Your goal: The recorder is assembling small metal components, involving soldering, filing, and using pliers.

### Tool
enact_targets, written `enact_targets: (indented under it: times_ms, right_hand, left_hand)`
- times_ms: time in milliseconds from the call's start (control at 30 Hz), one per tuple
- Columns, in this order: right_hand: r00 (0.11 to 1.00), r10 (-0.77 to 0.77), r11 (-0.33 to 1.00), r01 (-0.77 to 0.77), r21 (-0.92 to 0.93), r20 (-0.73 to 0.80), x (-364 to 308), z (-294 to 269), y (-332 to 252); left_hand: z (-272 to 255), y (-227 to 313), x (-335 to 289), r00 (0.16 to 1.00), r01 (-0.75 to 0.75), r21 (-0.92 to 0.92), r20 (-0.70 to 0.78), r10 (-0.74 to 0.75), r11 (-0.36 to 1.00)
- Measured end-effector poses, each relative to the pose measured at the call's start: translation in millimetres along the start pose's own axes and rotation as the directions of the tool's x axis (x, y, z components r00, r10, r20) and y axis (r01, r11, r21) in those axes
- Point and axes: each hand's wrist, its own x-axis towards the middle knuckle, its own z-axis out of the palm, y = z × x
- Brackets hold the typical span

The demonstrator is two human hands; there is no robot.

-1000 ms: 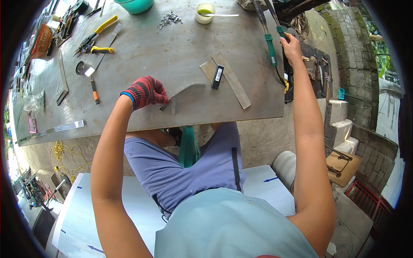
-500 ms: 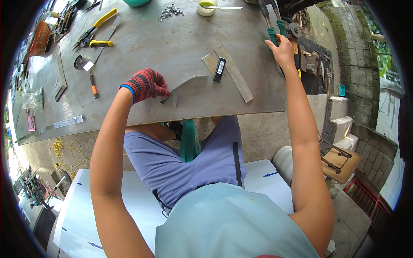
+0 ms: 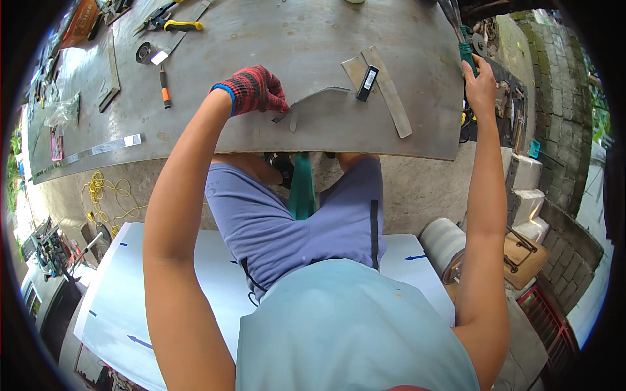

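Observation:
My left hand, in a red and black knitted glove with a blue cuff, is closed with its fingertips on the near left end of a thin, bent metal strip on the metal table. A short metal piece lies beside that end. Bare, my right hand is closed around a ribbed green grip at the table's right edge. The grip belongs to a long-handled metal tool whose far end is out of view. Between my hands, a black box-shaped object with a white label rests on flat metal strips.
On the table's left lie yellow-handled snips, an orange-and-black-handled tool, a dark roll, a metal bar and a clear plastic bag. A long shiny strip lies near the front edge. Below is a yellow cord.
The camera view has shifted, moving the table up and right in the picture. My right hand has closed more fully around the green grip. My left hand remains at the bent strip.

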Motion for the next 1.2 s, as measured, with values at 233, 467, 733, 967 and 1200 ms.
enact_targets:
  times_ms: [233, 467, 733, 967, 1200]
  right_hand:
    - [0.996, 0.052, 0.996, -0.046, 0.081, -0.068, 36, 77, 22]
    - [0.991, 0.094, 0.995, -0.092, 0.028, -0.091, 25, 83, 6]
    - [0.972, 0.013, 0.999, -0.001, 0.054, -0.234, 20, 74, -29]
    - [0.977, -0.057, 0.531, -0.144, 0.835, 0.205, 47, 101, -129]
    - [0.983, -0.029, 0.797, -0.087, 0.597, 0.182, 60, 89, -165]
  left_hand:
    - [1, -4, 1, 1.000, 0.006, -0.059, 0.007, -0.005, 0.998]
    - [1, 1, -3, 1.000, 0.020, -0.030, 0.005, -0.020, 0.999]
    - [2, 5, -6, 0.999, 0.035, -0.028, -0.018, -0.035, 0.999]
    - [2, -4, -1, 1.000, 0.018, -0.092, 0.003, -0.018, 0.996]
    - [2, 1, -5, 0.999, 0.034, -0.049, 0.002, -0.034, 0.998]
